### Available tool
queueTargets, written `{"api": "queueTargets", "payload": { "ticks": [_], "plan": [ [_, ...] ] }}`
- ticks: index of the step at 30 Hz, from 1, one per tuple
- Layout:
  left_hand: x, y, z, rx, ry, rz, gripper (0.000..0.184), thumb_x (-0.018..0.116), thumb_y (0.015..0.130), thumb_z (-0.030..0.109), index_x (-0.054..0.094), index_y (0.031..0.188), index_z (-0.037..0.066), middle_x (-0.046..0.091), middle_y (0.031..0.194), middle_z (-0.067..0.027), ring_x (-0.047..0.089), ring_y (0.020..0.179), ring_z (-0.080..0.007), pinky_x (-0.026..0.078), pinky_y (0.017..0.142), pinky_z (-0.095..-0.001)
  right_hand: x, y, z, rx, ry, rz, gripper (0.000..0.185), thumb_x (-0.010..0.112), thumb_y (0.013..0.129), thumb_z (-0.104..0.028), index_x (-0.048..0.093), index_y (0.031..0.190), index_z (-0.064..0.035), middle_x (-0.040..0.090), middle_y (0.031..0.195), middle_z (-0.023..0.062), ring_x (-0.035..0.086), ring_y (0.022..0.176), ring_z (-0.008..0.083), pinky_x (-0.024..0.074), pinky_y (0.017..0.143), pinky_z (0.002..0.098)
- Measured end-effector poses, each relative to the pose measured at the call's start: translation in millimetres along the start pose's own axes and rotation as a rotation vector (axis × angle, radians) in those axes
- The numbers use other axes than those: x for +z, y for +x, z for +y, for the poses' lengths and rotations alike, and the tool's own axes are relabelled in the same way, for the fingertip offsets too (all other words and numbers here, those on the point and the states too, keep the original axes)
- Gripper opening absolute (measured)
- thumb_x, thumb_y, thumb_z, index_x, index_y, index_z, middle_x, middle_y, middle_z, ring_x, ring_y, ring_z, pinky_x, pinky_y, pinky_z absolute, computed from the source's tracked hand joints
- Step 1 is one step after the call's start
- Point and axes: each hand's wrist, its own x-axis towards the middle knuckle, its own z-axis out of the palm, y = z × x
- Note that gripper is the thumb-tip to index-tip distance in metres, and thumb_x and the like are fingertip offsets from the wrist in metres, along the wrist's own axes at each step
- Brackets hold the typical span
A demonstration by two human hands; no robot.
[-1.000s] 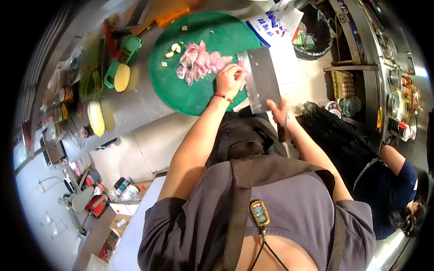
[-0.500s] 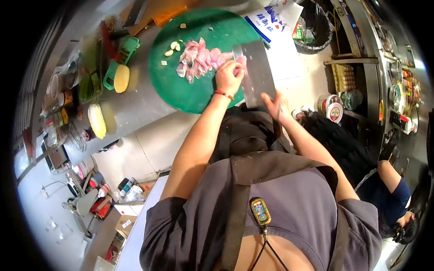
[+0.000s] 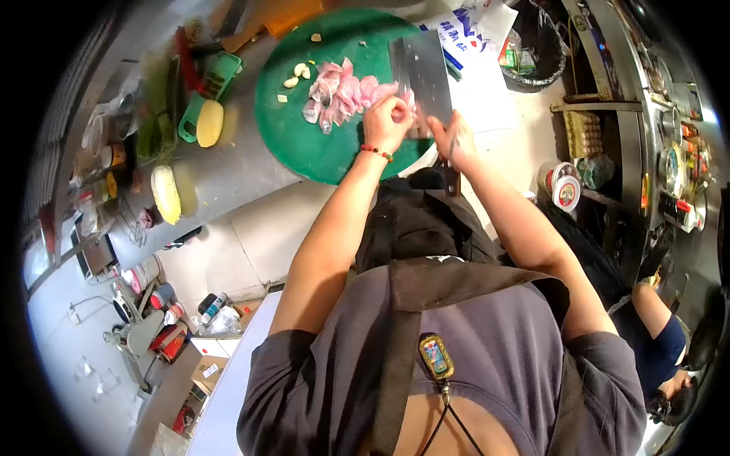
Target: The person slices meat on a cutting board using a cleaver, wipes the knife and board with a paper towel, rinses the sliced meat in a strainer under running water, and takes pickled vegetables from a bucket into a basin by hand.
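My right hand is closed around the dark handle of a cleaver, whose broad blade points away from me over the right side of a round green cutting board. Curled fingers of my left hand press on a piece of pale pink meat just left of the blade. Thin slices of raw pink meat, possibly fish, lie in an overlapping pile beyond and left of that hand. Several peeled garlic cloves rest left of the pile.
Left of the board are a peeled yellow potato-like vegetable, a green plastic basket and a pale yellow vegetable. A printed white bag and a lined bin stand at right. Another person is close on my right.
The cleaver and my right hand have shifted away from me and slightly left, and the blade now stands straighter. My left hand stays on the meat at nearly the same place.
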Motion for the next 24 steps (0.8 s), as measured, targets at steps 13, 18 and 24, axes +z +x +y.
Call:
{"api": "queueTargets", "payload": {
  "ticks": [13, 18, 24],
  "plan": [
    [-10.0, 7.3, 8.3, 0.132, 0.113, 0.076, 0.019, 0.067, 0.072, 0.005, 0.062, 0.091, 0.002, 0.061, 0.095, -0.0111, 0.062, 0.084, -0.0240, 0.053, 0.074, -0.0312, -100.0, -4.8, -3.6, 0.203, 0.409, -0.116, 0.032, 0.063, 0.085, -0.025, 0.056, 0.100, 0.0021, 0.056, 0.061, 0.0070, 0.051, 0.044, 0.0143, 0.0444, 0.045, 0.0327],
    [15.9, 13.9, 17.6, 0.227, 0.049, 0.048, 0.019, 0.065, 0.073, 0.005, 0.062, 0.092, 0.001, 0.061, 0.097, -0.0126, 0.062, 0.085, -0.0250, 0.053, 0.074, -0.0305, -76.3, -16.3, 9.8, 0.359, 0.671, -0.125, 0.022, 0.062, 0.087, -0.019, 0.055, 0.100, -0.0024, 0.050, 0.058, 0.0023, 0.044, 0.042, 0.0114, 0.0365, 0.037, 0.0269],
    [-5.1, -17.3, 57.1, 0.237, -0.025, 0.349, 0.022, 0.062, 0.073, 0.006, 0.055, 0.093, 0.001, 0.052, 0.097, -0.0129, 0.051, 0.089, -0.0289, 0.045, 0.076, -0.0368, -39.5, 33.6, -28.9, 0.059, 0.713, 0.071, 0.020, 0.060, 0.089, -0.017, 0.049, 0.095, -0.0019, 0.048, 0.056, 0.0019, 0.043, 0.040, 0.0104, 0.0345, 0.036, 0.0267]
  ]
}}
